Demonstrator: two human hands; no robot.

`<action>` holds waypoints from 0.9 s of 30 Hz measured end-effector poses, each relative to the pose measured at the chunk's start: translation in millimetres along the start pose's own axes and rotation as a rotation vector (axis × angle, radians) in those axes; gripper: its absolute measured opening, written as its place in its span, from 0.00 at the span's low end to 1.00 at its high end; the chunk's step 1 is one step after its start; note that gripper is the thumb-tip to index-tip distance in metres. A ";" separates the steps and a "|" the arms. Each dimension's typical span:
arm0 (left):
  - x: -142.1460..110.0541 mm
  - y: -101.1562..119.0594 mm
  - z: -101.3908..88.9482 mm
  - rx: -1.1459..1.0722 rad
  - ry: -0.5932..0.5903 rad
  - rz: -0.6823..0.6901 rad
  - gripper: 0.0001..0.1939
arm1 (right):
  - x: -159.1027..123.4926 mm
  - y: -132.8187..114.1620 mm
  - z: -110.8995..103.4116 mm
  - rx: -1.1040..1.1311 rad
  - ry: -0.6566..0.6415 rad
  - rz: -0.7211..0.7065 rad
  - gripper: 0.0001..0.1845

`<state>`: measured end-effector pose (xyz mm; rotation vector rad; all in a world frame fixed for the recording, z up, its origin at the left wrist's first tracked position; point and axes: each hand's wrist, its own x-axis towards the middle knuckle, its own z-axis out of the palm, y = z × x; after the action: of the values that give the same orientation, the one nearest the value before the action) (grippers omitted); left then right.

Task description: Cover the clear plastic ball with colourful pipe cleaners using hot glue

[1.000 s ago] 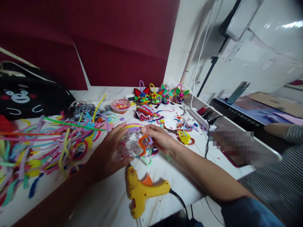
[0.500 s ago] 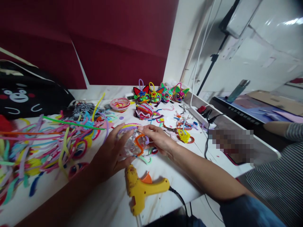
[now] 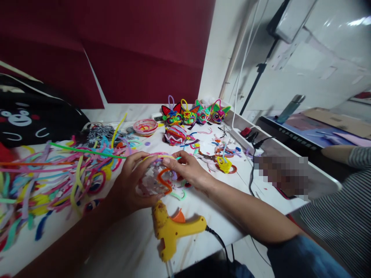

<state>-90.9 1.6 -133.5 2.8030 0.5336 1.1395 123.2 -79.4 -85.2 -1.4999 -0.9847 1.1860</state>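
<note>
My left hand (image 3: 131,185) wraps round the left side of a clear plastic ball (image 3: 152,179) that carries pipe cleaners, an orange curl on its front and yellow and purple strands over its top. My right hand (image 3: 187,170) closes on the ball's top right, fingertips pressing the strands. The ball sits just above the white table (image 3: 130,243). A yellow glue gun (image 3: 171,229) lies on the table right below both hands, its black cord running off the front edge.
A heap of coloured pipe cleaners (image 3: 52,177) covers the table's left. Several finished pipe-cleaner heads (image 3: 195,114) stand at the back, with a small bowl (image 3: 146,126) beside them. A black bag (image 3: 34,119) sits far left. Another person's striped sleeve (image 3: 342,216) is at right.
Both hands have turned the ball a little, so the orange curl has swung left and lower. My right fingers have closed in over the ball's top.
</note>
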 end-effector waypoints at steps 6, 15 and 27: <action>4.4 2.6 -2.0 -0.113 -0.013 0.049 0.44 | 2.1 4.5 -3.1 -0.088 -0.033 -0.046 0.31; 1.8 -5.1 -0.3 -0.044 0.031 0.085 0.45 | 6.9 5.3 -17.3 -0.122 -0.099 -0.217 0.30; 2.9 2.6 2.4 0.058 0.061 0.114 0.44 | -1.7 12.9 -19.9 -0.429 0.011 -1.144 0.11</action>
<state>-86.6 0.3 -132.9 2.8902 0.4227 1.2541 142.8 -87.7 -95.9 -0.9188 -1.8028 0.1377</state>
